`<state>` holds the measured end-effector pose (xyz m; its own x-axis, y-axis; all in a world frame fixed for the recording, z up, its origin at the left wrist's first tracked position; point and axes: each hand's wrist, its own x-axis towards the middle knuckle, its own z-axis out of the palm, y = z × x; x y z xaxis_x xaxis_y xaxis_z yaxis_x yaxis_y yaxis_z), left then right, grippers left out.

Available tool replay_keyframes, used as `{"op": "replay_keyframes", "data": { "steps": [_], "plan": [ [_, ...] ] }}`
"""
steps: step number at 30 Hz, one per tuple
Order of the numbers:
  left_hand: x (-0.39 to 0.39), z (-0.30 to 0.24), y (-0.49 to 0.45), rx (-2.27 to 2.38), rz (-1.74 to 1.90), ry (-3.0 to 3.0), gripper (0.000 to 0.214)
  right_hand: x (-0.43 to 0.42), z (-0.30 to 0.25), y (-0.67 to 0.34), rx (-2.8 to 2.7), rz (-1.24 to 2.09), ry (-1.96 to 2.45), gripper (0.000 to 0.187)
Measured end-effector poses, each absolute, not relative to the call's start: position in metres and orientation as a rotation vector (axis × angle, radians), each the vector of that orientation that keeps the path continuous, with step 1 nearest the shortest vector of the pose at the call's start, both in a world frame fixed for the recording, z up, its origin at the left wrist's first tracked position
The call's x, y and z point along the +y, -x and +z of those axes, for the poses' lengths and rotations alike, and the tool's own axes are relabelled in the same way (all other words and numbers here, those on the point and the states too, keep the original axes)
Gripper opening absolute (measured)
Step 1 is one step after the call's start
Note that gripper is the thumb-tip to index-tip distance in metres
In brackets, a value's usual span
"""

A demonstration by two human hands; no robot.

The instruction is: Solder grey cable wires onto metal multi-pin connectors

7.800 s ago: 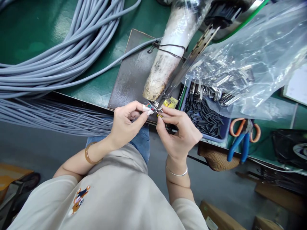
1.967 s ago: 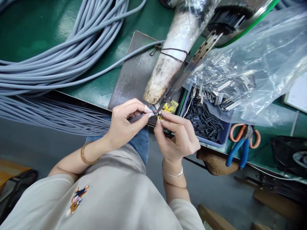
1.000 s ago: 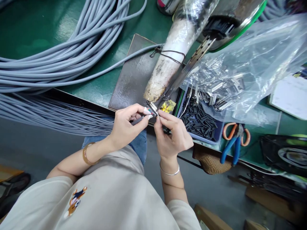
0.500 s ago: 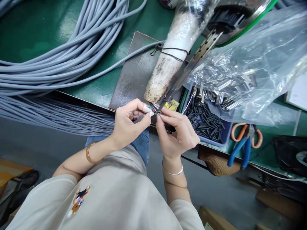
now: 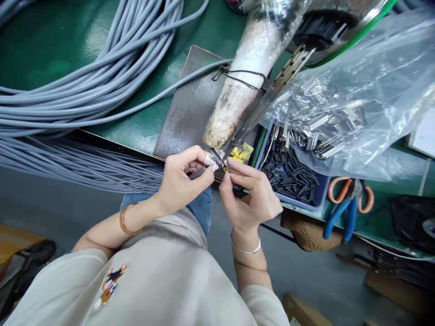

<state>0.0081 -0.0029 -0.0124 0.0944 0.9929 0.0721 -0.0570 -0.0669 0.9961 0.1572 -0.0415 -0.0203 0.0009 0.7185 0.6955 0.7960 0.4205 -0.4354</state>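
My left hand (image 5: 180,181) is closed around the end of a grey cable, whose coloured wires fan out into a small metal connector (image 5: 219,157) at my fingertips. My right hand (image 5: 249,192) pinches at the connector's right side with thumb and forefinger; what it holds is too small to make out. Both hands meet at the bench's front edge, just below the stained tip of a white wrapped cone (image 5: 239,77).
A coil of grey cables (image 5: 84,86) fills the green bench at left. A dark metal plate (image 5: 190,108) lies under the cone. A blue tray of black tubes (image 5: 288,170), a clear bag of connectors (image 5: 350,95) and blue-orange pliers (image 5: 346,206) sit to the right.
The hands have stayed together at the connector with small finger shifts. The view has swung slightly.
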Motion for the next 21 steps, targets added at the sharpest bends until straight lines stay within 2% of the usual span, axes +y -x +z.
{"op": "replay_keyframes", "data": {
  "steps": [21],
  "plan": [
    [0.0024,-0.0086,-0.0023,1.048,1.241,-1.321,0.012,-0.0339,-0.0148,-0.1505,-1.723,-0.157,1.290,0.017]
  ]
}}
